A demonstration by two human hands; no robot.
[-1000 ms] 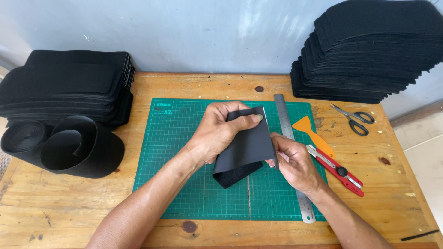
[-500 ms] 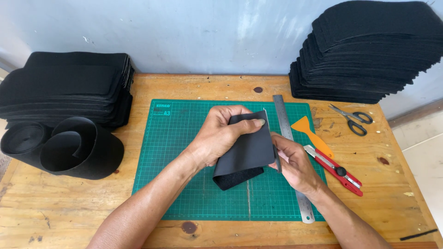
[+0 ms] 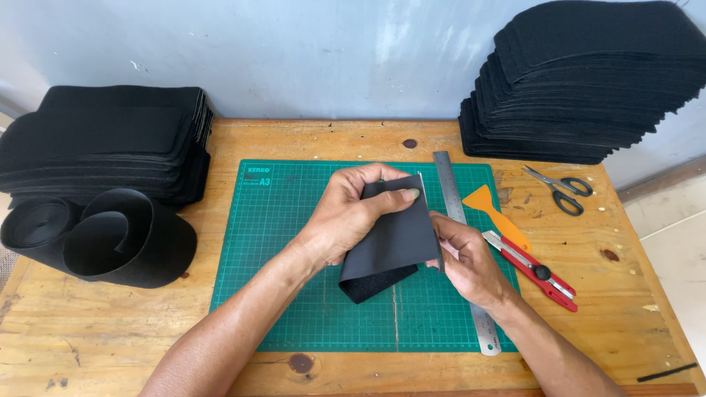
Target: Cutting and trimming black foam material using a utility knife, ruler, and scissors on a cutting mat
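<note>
**Folded black piece held over the cutting mat**

We see a folded piece of black fabric [image 3: 390, 242] held just above the middle of the green cutting mat [image 3: 294, 220]. Its folded edge points down and toward us, and the open edges point up. The left hand [image 3: 353, 213] wraps around the piece from the left, with the thumb pressed on the upper front face and the fingers closed behind it. The right hand [image 3: 467, 257] pinches the right edge of the same piece between the thumb and the fingers.

Just behind the right hand, a steel ruler [image 3: 450, 191] lies along the right side of the mat. Beside the ruler we find an orange scraper [image 3: 494, 213] and a red utility knife [image 3: 533, 270], both on the wooden bench [image 3: 110, 331]. Scissors [image 3: 559, 190] with black handles lie further right, near a tall stack of black cut pieces [image 3: 588, 81] at the back right corner.

On the left side of the bench stands another stack of black strips [image 3: 103, 147], and in front of it two loose rolls of black material [image 3: 110, 235], touching each other.
</note>
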